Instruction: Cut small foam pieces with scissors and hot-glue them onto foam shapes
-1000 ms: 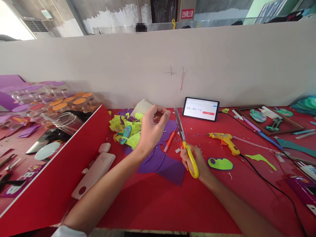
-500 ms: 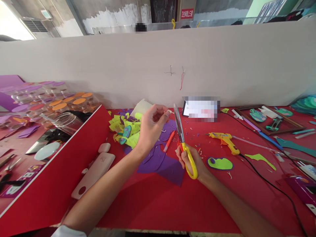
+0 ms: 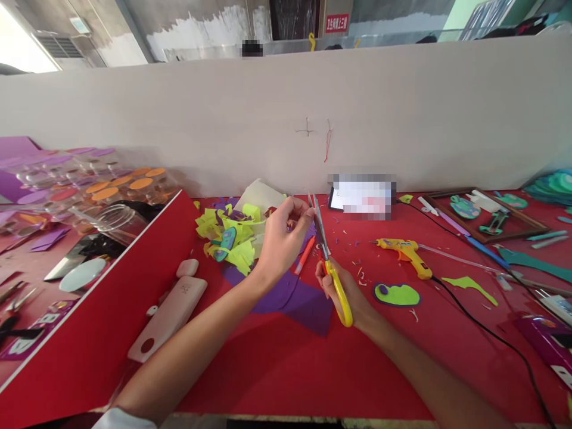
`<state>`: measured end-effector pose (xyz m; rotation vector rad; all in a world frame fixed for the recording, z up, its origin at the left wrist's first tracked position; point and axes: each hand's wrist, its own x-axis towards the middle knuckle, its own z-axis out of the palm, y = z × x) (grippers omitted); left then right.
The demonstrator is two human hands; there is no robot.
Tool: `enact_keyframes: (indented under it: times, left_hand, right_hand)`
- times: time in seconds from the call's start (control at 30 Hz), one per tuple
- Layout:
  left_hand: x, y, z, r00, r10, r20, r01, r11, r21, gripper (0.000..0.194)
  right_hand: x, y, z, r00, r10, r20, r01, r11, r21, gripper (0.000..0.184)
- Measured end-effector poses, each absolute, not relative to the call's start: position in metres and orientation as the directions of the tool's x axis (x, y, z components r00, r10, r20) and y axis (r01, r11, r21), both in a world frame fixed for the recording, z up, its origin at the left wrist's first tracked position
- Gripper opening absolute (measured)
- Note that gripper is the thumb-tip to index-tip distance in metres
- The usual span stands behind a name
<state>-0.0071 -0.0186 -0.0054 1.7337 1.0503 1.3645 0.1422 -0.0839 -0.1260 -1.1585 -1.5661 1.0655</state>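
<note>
My right hand [image 3: 338, 285] grips yellow-handled scissors [image 3: 341, 293], their blades pointing up and slightly parted at the tips. Close to the blades, my left hand [image 3: 286, 235] is closed in a pinch; whatever its fingertips hold is too small and hidden to name. Beneath the hands lies a purple foam sheet [image 3: 308, 307], with an orange-red pen [image 3: 305, 256] beside the blades. Left of my left hand is a heap of yellow-green scraps [image 3: 241, 253], with a teal and purple cut-out [image 3: 226, 243] on top.
A yellow glue gun [image 3: 404, 253] with a black cord lies right of the scissors, near a green foam shape [image 3: 397, 294]. A phone [image 3: 361, 193] leans on the back wall. Left are a white power bank [image 3: 170, 319] and a red divider [image 3: 98, 322].
The scissor blades have parted slightly and come nearer my left fingertips. My left hand has shifted a little to the right; the pale bit at its fingertips is now hidden.
</note>
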Motion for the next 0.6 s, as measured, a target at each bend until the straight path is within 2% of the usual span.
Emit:
enact_keyframes:
  times: [0.33, 0.6]
  left_hand:
    - [-0.0033, -0.0253, -0.0031, 0.179, 0.886, 0.428, 0.235, -0.461, 0.856, 0.02]
    - [-0.0023, -0.0256, -0.0058, 0.181, 0.889, 0.421, 0.253, -0.456, 0.853, 0.022]
  right_hand:
    - [0.1428, -0.0836, -0.1268, -0.135, 0.965, 0.225, 0.149, 0.244, -0.958, 0.065]
    - [0.1458, -0.0827, -0.127, -0.143, 0.964, 0.226, 0.185, 0.25, -0.95, 0.061]
